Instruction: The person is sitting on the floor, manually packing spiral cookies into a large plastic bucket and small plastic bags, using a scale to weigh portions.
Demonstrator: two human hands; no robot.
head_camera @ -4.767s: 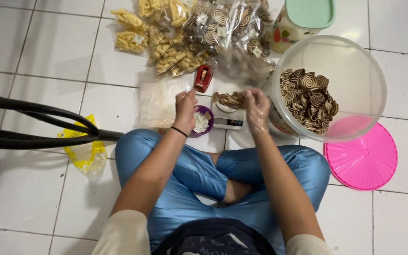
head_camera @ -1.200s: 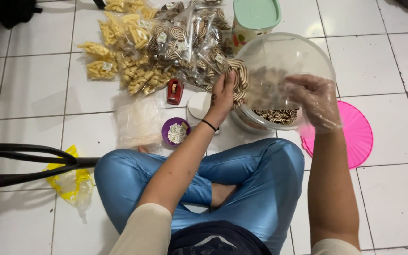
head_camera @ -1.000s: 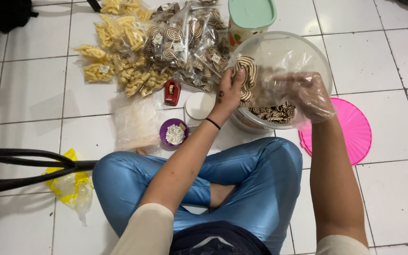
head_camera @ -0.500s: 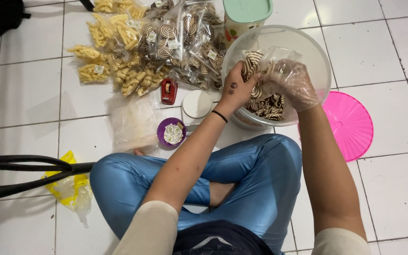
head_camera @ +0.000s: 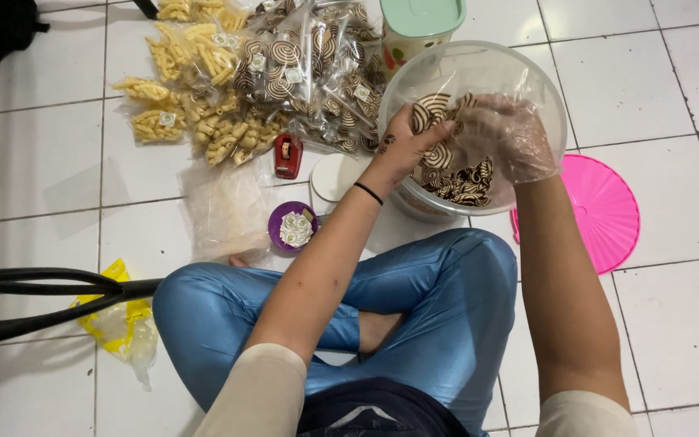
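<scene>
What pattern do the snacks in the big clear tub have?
The snacks in the clear tub show a brown-and-cream spiral, clearest in the head view.

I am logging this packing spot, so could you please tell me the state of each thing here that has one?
Clear tub: open, partly filled with spiral snacks.
Pink lid: off, flat on the floor.
Green-lidded jar: closed.
Small bag: open, held over the tub, partly filled.
Left hand: bare, holding the bag.
Right hand: gloved, at the bag's mouth.
Purple cup: uncovered, holding small labels.
Packed snack bags: filled, piled.
</scene>
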